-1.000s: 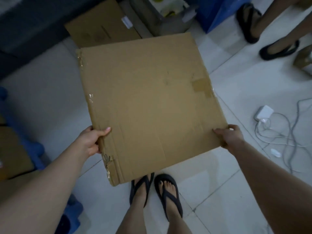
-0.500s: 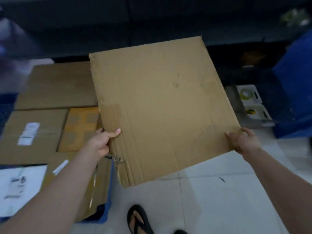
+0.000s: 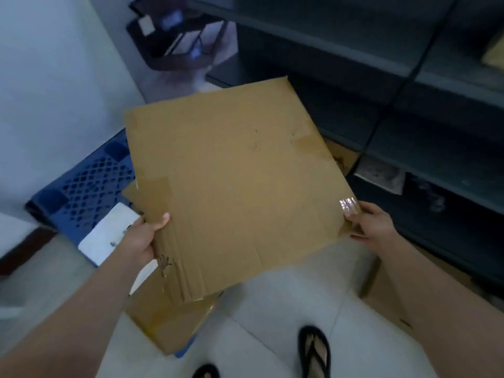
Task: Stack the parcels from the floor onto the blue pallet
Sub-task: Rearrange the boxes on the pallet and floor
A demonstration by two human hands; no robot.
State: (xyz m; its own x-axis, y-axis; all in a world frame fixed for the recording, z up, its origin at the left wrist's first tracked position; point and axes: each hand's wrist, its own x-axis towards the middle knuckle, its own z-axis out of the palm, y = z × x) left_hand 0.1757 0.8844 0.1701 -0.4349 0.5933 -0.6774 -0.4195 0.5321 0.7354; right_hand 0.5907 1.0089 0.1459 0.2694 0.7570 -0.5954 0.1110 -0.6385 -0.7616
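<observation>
The view has swung round since half a second ago: the stacked parcels that sat at the left now lie beneath the carried one, and dark shelving (image 3: 409,91) fills the upper right.

Head view: the flat brown parcel (image 3: 237,186) hangs mid-frame, off the floor and tilted, with its lower corner over a brown parcel (image 3: 166,323) at lower centre. The left grip (image 3: 137,242) pinches its left edge, thumb on top and fingers underneath. The right grip (image 3: 373,227) clasps the right corner at the shiny tape, thumb on top.

The blue pallet (image 3: 90,184) shows at middle left against a pale wall. A white parcel (image 3: 109,236) lies on its near edge, just beside the left grip. Pale floor tiles (image 3: 286,309) spread below, with a black sandal (image 3: 313,350) at the bottom and a cardboard box (image 3: 387,296) at lower right.
</observation>
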